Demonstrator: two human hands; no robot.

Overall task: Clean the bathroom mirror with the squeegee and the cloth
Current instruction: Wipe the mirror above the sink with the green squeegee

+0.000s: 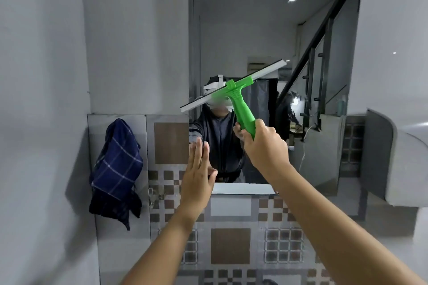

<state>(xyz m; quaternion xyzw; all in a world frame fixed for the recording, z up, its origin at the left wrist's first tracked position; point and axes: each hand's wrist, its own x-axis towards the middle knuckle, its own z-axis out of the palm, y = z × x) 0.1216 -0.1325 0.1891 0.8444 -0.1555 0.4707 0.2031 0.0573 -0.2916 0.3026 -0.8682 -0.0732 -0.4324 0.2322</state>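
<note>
Squeegee [234, 90] above grip [264, 146], perhaps against mirror [250, 30]

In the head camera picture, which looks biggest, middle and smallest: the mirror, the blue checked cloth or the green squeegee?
1. Rectangular wall mirror.
2. Dark blue checked cloth.
3. Green plastic squeegee: its blade looks about as long as the cloth, but it covers less.

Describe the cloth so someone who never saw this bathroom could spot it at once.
Find the mirror at the centre of the wall. Left of it, the cloth hangs against the grey wall tiles, beside a brown square tile. It is the only fabric there: dark blue with thin white check lines, bunched and drooping.
</note>
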